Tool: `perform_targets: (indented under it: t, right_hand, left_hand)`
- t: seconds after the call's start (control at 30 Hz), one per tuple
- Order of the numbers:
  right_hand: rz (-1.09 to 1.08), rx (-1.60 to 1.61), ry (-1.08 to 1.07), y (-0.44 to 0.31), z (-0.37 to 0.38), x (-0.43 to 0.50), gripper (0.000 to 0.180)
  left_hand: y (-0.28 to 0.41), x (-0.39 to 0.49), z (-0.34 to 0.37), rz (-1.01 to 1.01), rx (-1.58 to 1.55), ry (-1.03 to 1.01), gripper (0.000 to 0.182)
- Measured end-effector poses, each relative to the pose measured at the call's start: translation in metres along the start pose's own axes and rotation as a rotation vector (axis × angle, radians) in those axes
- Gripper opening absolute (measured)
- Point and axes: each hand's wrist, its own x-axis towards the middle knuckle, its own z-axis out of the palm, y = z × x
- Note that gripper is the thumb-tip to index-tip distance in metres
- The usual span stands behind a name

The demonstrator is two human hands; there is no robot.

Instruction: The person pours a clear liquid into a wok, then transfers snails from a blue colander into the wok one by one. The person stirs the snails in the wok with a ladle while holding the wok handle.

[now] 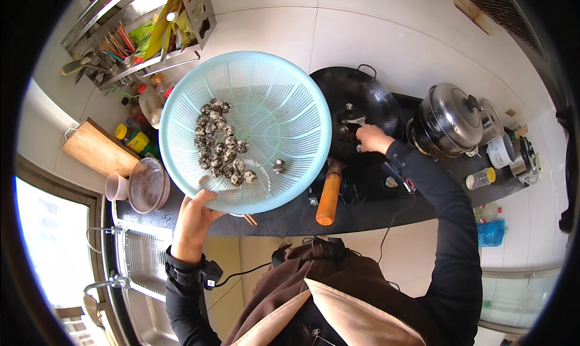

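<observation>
My left hand grips the near rim of a light blue plastic colander, thumb over the edge. Inside it, speckled quail eggs are bunched on the left, while a few lie apart at the lower right. My right hand reaches into a black wok on the stove, closed around a metal utensil that looks like a spoon or ladle; its bowl is hard to make out. A few speckled eggs are in the wok near that hand. The wok's wooden handle points towards me.
A lidded steel pot stands right of the wok, with a jar beyond. Bottles, a cutting board and a brown bowl line the left. The sink is at lower left; a utensil rack hangs above.
</observation>
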Motion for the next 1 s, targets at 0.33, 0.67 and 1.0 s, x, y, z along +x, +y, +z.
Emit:
perform_targets:
  t: [0.33, 0.67, 1.0]
  right_hand:
    - [-0.766, 0.402, 0.426, -0.123, -0.132, -0.043, 0.018]
    - [-0.82, 0.641, 0.28, -0.12, -0.133, -0.019, 0.019]
    - [0.162, 0.71, -0.048, -0.009, -0.006, 0.036, 0.021]
  left_hand:
    - [0.005, -0.002, 0.026, 0.017, 0.017, -0.09, 0.04]
    - [0.002, 0.005, 0.013, 0.024, -0.05, -0.123, 0.045]
    - [-0.012, -0.009, -0.033, 0.065, -0.059, 0.079, 0.038]
